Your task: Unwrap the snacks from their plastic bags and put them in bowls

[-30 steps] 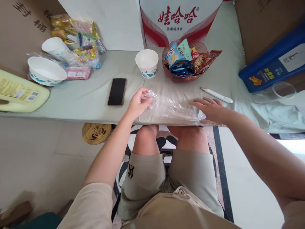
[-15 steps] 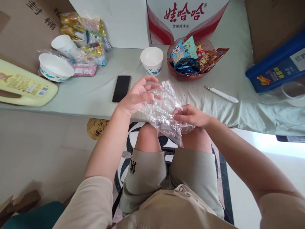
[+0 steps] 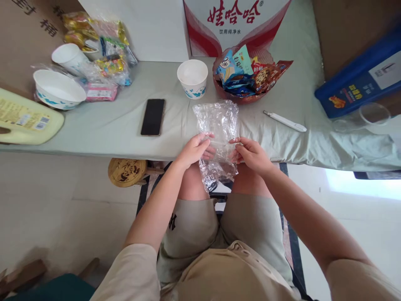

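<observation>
A crinkled clear plastic bag [image 3: 219, 119] is stretched between my two hands above my knees, its upper part over the table's front edge. On its left side my left hand [image 3: 198, 149] pinches it, with some fingers behind the film. My right hand [image 3: 250, 154] grips the opposite side between thumb and fingers. Just beyond the bag stands a white paper cup [image 3: 192, 79] with blue print. Right of the cup is a reddish clear bowl [image 3: 241, 98] full of wrapped snacks [image 3: 250, 73].
Left of the bag lies a black phone [image 3: 153, 117]; to the right, a white utility knife [image 3: 285, 121]. Paper bowls [image 3: 59, 94], bagged sweets [image 3: 111, 65] and a yellow jug [image 3: 28, 119] occupy the left. A blue package [image 3: 357, 79] and clear plastic cup [image 3: 372, 115] are at right.
My left hand has come down and closed on the bag's left side. The bag now hangs flatter and straighter between both hands. The view has shifted slightly right.
</observation>
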Action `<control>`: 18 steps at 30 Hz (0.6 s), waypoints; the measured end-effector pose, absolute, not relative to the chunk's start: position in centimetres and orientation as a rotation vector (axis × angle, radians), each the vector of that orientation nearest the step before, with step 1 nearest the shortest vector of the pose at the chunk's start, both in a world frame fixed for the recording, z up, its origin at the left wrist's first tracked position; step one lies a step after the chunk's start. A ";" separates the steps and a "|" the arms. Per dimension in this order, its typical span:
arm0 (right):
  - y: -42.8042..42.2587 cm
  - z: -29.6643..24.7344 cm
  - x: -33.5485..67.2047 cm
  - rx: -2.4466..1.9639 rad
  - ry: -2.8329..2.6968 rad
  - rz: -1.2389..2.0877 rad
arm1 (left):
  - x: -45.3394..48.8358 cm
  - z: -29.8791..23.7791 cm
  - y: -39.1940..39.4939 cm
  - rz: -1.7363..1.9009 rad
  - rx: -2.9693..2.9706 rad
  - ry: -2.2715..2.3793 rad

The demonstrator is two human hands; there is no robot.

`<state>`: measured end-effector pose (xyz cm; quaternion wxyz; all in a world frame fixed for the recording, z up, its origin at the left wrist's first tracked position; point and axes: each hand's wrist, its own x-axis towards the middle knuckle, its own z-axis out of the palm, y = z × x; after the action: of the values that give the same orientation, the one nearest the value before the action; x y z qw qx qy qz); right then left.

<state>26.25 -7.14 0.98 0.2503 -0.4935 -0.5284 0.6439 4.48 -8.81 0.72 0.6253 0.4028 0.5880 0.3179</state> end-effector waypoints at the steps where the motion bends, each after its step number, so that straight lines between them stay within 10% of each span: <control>1: -7.2 1.0 26.3 -1.314 -1.433 1.766 | 4.2 1.0 -8.9 0.693 0.937 1.319; 18: -8.3 0.5 26.3 -1.008 -1.296 1.825 | 3.7 1.1 -9.8 0.856 0.893 1.144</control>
<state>26.33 -8.27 0.48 0.3368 -0.3867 -0.4972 0.6999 3.69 -9.85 1.14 0.6657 0.3955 0.5066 0.3792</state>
